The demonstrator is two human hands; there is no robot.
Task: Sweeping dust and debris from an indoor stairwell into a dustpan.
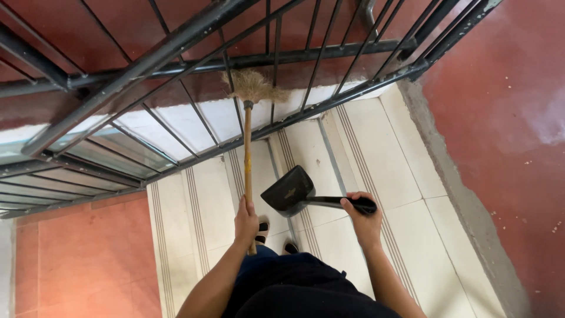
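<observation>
Closest to my lens is dark clothing at the bottom edge, and both forearms reach out from it. Beyond that, going by size: I see the black metal railing (176, 65) slanting across the whole upper half, with red floor showing through its bars. Under it the pale tiled stairs (365, 159) run down, ribbed strips at each edge, and a red wall rises on the right. Next comes the broom (248, 153), its wooden stick nearly upright in the view and its straw head pushed against the foot of the railing at the step's far edge. My left hand (246, 221) is wrapped fully round the lower part of that stick. A black dustpan (289, 191) hangs above the step just right of the stick, pan tilted, not touching the tiles as far as I can tell. My right hand (362, 219) is closed around its handle. Smallest, two sandalled feet (263, 229) peek out between the arms.
</observation>
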